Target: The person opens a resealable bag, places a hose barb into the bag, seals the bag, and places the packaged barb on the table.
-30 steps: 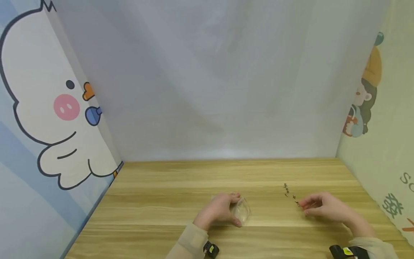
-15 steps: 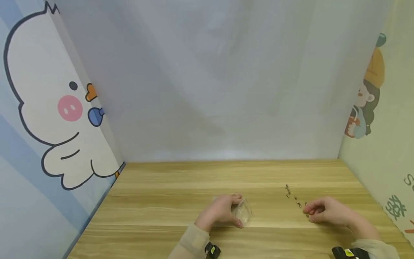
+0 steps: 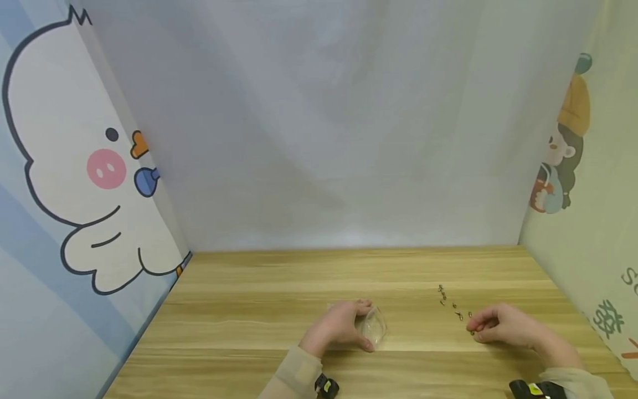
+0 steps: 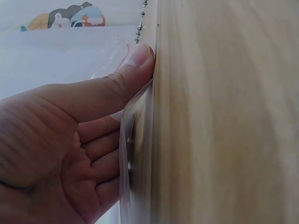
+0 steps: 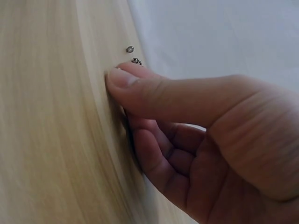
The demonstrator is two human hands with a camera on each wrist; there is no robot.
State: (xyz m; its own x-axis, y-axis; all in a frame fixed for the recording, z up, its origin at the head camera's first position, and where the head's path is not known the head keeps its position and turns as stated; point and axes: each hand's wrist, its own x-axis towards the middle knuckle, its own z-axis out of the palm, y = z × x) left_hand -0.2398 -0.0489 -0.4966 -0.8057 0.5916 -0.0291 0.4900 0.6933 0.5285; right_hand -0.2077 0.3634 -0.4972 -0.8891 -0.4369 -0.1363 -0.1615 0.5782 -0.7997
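My left hand (image 3: 337,323) rests at the middle of the table, holding a clear plastic zip bag (image 3: 375,328) between thumb and fingers so that its mouth gapes to the right. Small dark metal pieces show blurred through the bag's film in the left wrist view. To the right, my right hand (image 3: 508,328) has its thumb and index fingertips together low at the tabletop, around a small metal screw (image 3: 472,333) that they mostly hide. Several more small screws (image 3: 443,295) lie in a loose slanting row left of and beyond these fingers; one screw (image 3: 470,314) is right beside them.
The wood-grain table (image 3: 239,310) meets a pale curtain-like backdrop (image 3: 349,138) at its far edge. Printed cartoon panels stand at the left (image 3: 75,166) and right (image 3: 593,221). A dark strap device sits on each wrist.
My right hand has shifted slightly right and toward me along the screws, then stays nearly still with thumb and index drawn together. The left hand and bag keep their place.
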